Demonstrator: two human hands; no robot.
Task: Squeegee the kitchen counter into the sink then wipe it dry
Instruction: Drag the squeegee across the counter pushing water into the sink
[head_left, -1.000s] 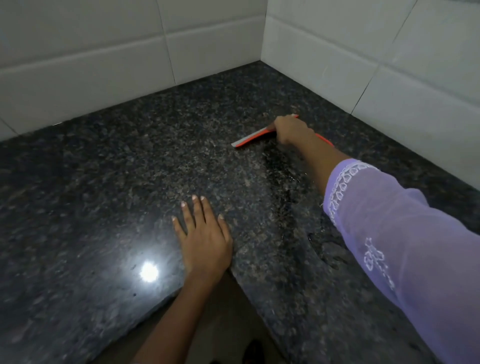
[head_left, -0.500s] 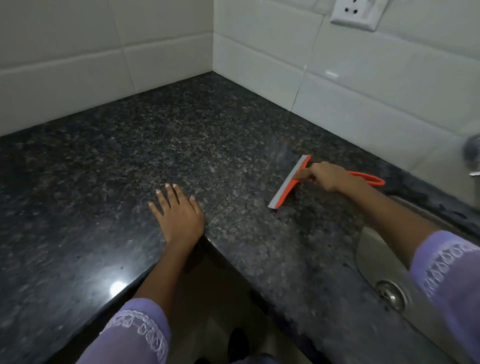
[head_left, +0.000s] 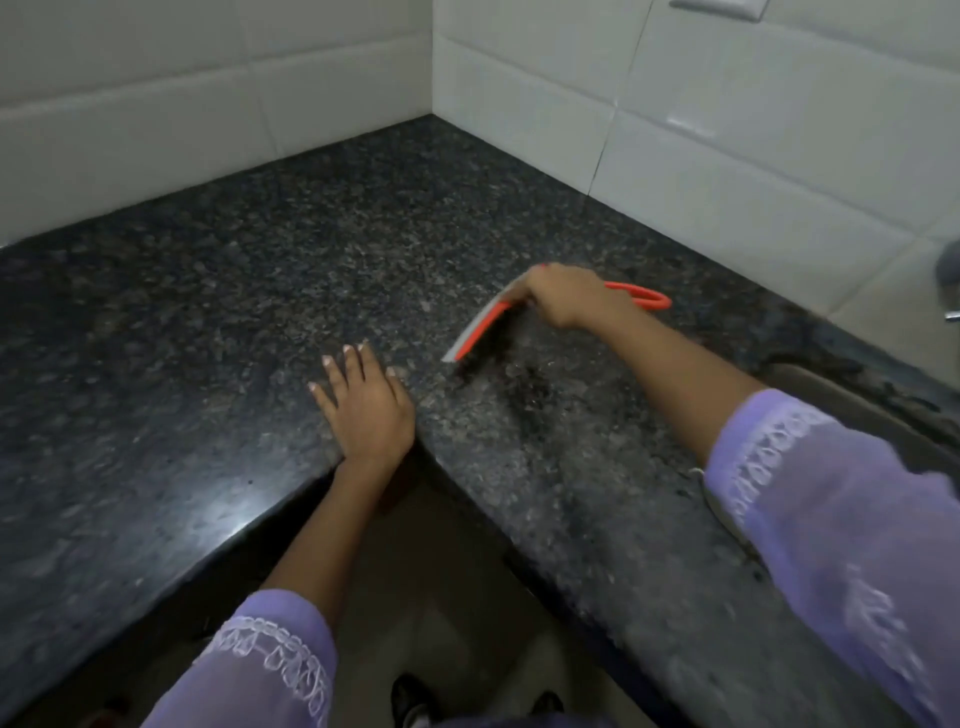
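Note:
An orange squeegee with a pale blade rests on the dark speckled granite counter. My right hand is closed around its handle, whose orange loop sticks out behind the hand. A dark wet streak lies on the stone just below the blade. My left hand lies flat on the counter at the inner corner of the front edge, fingers spread, holding nothing. The sink shows only as a metal rim at the right, mostly hidden by my right sleeve.
White tiled walls meet in a corner behind the L-shaped counter. A wall socket sits at the top right. Part of a tap shows at the right edge. The floor and my feet appear below the counter's inner corner.
My right hand has drawn the squeegee from near the back wall toward the front and the sink side, leaving a wet streak. The view has swung right. My left hand stays flat.

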